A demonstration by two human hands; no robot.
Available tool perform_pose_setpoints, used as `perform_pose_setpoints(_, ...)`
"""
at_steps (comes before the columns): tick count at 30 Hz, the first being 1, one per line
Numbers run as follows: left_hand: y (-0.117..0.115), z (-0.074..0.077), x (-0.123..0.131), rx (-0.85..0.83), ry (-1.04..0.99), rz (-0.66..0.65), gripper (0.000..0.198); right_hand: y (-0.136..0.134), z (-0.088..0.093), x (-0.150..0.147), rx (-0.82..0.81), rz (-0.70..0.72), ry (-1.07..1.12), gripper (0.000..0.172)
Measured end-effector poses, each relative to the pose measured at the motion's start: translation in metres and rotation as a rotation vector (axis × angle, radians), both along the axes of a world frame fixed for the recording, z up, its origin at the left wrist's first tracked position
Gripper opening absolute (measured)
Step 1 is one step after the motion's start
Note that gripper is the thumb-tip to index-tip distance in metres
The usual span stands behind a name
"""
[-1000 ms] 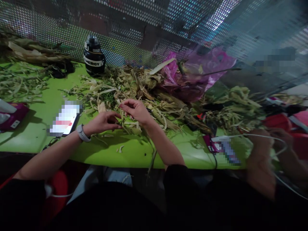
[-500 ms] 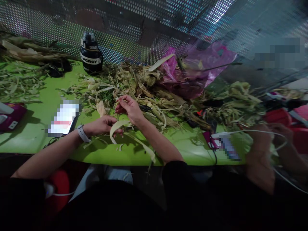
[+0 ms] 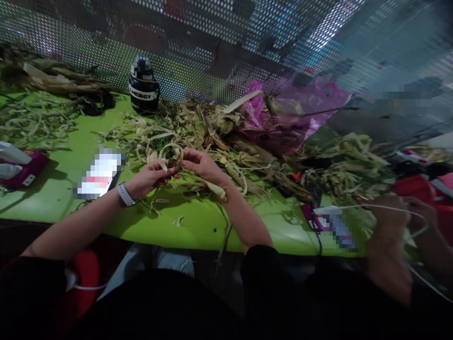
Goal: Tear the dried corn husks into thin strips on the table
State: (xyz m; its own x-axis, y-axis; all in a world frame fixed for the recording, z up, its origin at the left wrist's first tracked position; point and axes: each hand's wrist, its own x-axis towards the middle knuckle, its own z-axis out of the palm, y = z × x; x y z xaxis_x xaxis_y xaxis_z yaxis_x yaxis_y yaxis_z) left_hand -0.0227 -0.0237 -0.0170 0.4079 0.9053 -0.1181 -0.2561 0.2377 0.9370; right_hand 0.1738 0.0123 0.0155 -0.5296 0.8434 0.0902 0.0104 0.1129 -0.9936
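My left hand (image 3: 150, 177) and my right hand (image 3: 201, 165) meet over a green table (image 3: 71, 189), both pinched on a pale dried leaf strip (image 3: 166, 153) that loops up between them. The strip's long tail (image 3: 212, 189) runs under my right wrist towards the table's near edge. A white watch (image 3: 124, 194) is on my left wrist. Just beyond my hands lies a big heap of dried leaves and husks (image 3: 212, 132).
A phone (image 3: 100, 174) lies left of my hands, a black bottle (image 3: 143, 87) at the back by a perforated metal screen (image 3: 212, 42). A pink plastic bag (image 3: 283, 118) sits behind the heap. Another person's hands (image 3: 396, 226), a second phone (image 3: 336, 224) and a white cable are at the right.
My hands have come together and lifted slightly toward the heap; the leaf strip, which arched down below my left hand, now loops above both hands. The camera shifted a little.
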Motion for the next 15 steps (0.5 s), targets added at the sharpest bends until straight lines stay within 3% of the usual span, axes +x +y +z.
perform_pose_setpoints(5, -0.003, 0.002, 0.003, 0.11, 0.065, 0.03, 0.031, -0.006, 0.002, -0.003, -0.007, -0.039, 0.005, 0.035)
perform_pose_setpoints(10, -0.004, 0.0, 0.003, 0.231, 0.157, 0.037, 0.035, -0.009, 0.0, -0.005, -0.1, 0.016, -0.05, 0.04)
perform_pose_setpoints(12, -0.005, -0.002, 0.003, 0.284, 0.211, 0.037, 0.036, -0.008, -0.004, -0.007, -0.029, -0.007, -0.114, 0.042)
perform_pose_setpoints(15, -0.007, -0.004, 0.005, 0.328, 0.27, 0.036, 0.035, -0.003, -0.011, -0.01, 0.258, -0.129, -0.229, 0.046)
